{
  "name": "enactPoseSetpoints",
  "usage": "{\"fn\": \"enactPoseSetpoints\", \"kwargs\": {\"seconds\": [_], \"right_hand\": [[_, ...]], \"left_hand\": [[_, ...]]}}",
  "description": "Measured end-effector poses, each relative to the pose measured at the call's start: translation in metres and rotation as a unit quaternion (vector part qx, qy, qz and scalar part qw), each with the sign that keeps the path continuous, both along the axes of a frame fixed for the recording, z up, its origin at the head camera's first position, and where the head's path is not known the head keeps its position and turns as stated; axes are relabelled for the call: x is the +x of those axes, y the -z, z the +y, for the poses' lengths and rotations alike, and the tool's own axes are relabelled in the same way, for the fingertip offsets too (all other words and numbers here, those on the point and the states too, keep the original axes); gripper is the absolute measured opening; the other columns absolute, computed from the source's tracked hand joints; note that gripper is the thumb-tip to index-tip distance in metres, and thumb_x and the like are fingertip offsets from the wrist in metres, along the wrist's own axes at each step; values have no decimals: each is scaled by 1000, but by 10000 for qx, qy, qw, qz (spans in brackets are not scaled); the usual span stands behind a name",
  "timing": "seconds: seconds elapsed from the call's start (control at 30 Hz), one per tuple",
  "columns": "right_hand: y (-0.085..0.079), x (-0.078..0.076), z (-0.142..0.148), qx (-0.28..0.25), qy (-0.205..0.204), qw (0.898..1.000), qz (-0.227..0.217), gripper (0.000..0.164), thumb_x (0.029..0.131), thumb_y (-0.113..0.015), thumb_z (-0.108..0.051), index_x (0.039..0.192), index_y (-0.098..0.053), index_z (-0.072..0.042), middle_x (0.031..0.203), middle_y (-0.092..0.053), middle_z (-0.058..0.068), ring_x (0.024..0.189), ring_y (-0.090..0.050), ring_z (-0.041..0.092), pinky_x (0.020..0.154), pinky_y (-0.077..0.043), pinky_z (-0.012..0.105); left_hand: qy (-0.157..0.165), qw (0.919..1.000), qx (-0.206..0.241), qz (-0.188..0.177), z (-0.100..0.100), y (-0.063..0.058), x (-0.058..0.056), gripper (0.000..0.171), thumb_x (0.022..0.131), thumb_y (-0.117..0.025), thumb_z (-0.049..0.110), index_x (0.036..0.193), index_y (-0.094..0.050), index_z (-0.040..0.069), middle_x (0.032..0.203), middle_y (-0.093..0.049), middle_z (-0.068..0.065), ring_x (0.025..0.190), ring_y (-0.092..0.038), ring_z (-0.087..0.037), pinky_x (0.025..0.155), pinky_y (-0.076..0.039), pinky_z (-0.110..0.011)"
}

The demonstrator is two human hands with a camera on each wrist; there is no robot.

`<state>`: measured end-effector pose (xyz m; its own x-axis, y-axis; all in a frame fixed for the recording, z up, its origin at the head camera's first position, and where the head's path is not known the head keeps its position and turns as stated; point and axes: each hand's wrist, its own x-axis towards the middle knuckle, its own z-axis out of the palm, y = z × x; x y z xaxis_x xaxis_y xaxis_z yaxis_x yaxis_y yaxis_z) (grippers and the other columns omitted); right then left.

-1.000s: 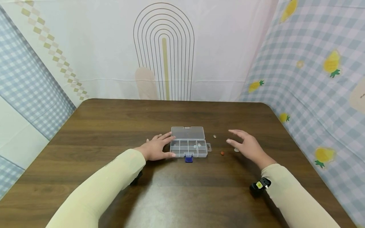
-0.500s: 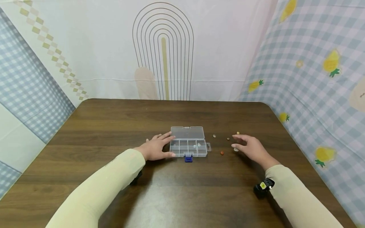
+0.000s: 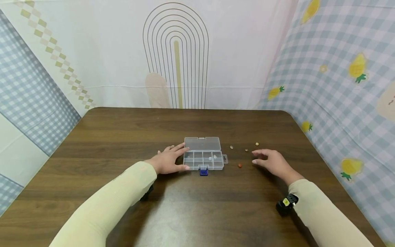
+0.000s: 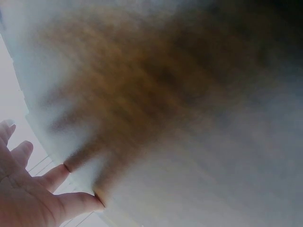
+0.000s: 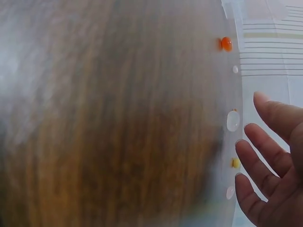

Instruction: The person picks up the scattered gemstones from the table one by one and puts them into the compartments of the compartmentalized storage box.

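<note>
A clear plastic compartment box (image 3: 202, 165) lies on the table with its lid (image 3: 203, 143) folded back and a blue latch (image 3: 203, 172) at the front. Small white pieces (image 3: 215, 156) sit in its right compartments. My left hand (image 3: 168, 161) is spread at the box's left side, fingertips along its edge. My right hand (image 3: 273, 162) hovers right of the box, thumb and fingers apart. In the right wrist view, a clear oval bead (image 5: 233, 121) appears near these fingers; the head view hides it. An orange-red bead (image 3: 239, 165) lies between box and right hand.
Beyond the right hand's fingertips lie a yellow bead (image 3: 257, 144), a brownish bead (image 3: 246, 150) and a pale bead (image 3: 231, 147). A hang tab (image 3: 225, 159) juts from the box's right end. Patterned cloth stands behind the brown table (image 3: 139, 123).
My right hand has drawn right and slightly lower, its thumb and fingers closer together. The yellow and brownish beads came into view; the clear bead became hidden. My left hand stayed put.
</note>
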<state>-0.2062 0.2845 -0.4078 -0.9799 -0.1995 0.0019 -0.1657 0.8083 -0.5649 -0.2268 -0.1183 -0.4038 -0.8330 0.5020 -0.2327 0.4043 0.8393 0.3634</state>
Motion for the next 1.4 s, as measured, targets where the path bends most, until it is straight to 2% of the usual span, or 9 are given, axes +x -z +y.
{"fn": "enactPoseSetpoints", "kwargs": {"seconds": [0.23,0.57,0.93,1.4], "right_hand": [[2,-2,2,93,-49,9999,-136,36,90,-69,-20,122,-66,-3,112,-67,14,99,-59,28,88,-46,50],[6,-4,1,94,-190,9995,-244,33,91,-68,-17,121,-66,-1,112,-66,16,101,-61,32,86,-48,50],[9,-6,0,211,-231,9993,-205,26,92,-66,-12,116,-68,-2,100,-66,9,94,-61,27,81,-49,48],[6,-5,-3,558,-375,9977,-63,23,93,-64,-10,114,-71,-3,100,-65,9,95,-61,29,81,-49,49]], "left_hand": [[10,10000,-20,10,0,0,0,82,87,-54,66,155,-23,30,163,-9,5,146,-11,-39,102,-14,-76],[51,10000,40,12,0,-2,1,82,88,-55,65,155,-23,29,162,-10,3,146,-12,-39,101,-12,-77],[51,10000,25,6,0,-1,0,82,88,-54,65,155,-23,30,162,-10,4,146,-12,-39,101,-12,-77],[70,10000,29,1,0,-3,1,83,88,-54,66,155,-23,29,162,-10,3,146,-11,-39,101,-13,-77]]}}
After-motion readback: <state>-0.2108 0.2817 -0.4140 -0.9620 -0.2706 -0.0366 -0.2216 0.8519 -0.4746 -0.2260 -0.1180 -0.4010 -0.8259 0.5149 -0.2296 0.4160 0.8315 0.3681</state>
